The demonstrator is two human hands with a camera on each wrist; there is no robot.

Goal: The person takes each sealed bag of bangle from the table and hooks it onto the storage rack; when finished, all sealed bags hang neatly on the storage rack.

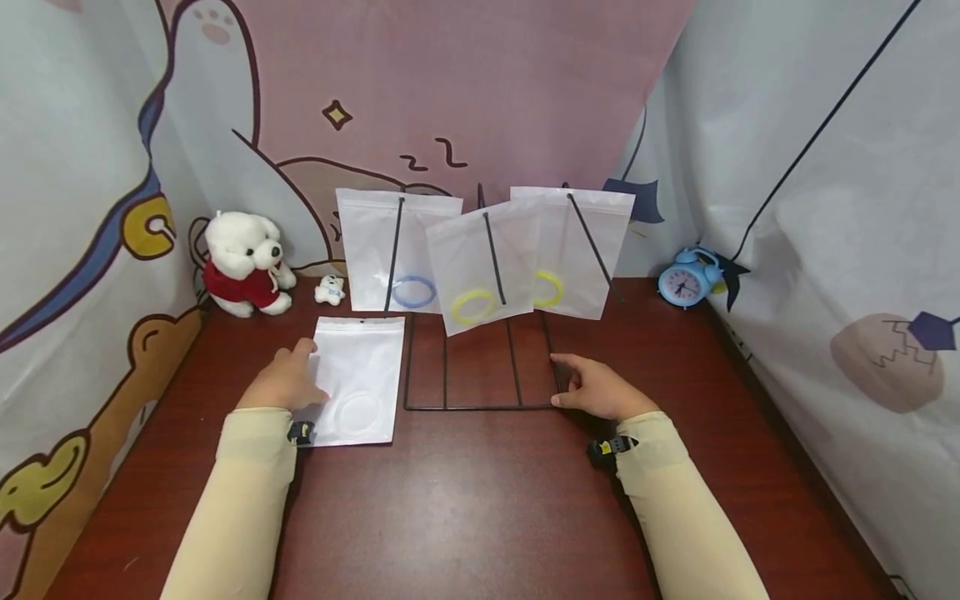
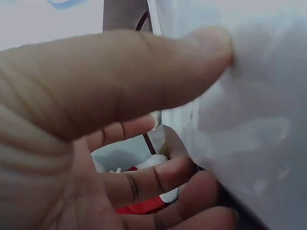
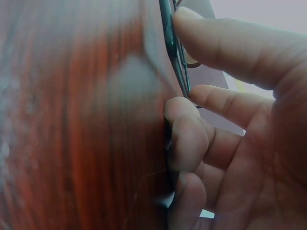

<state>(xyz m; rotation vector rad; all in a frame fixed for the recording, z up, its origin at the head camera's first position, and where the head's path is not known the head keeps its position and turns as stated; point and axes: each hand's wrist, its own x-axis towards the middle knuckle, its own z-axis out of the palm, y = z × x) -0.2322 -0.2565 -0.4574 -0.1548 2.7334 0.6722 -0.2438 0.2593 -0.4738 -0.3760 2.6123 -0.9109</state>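
My left hand (image 1: 281,379) is at the left edge of a white zip bag (image 1: 363,354) lying on the table, with a clear ring (image 1: 360,411) showing through it. In the left wrist view the thumb (image 2: 206,45) lies over the bag's face; the other fingers stay along its edge. At the right front corner of a black wire rack (image 1: 480,407), my right hand (image 1: 603,387) touches the base rod with thumb and index finger, set apart. Three bags hang on the rack's prongs: one with a blue ring (image 1: 414,292), two with yellow rings (image 1: 472,307).
A white plush dog (image 1: 243,262) in red and a tiny white figure (image 1: 330,289) stand at the back left. At the back right is a blue alarm clock (image 1: 686,279). Printed cloth (image 1: 487,75) encloses the brown table (image 1: 450,508) at the back and sides.
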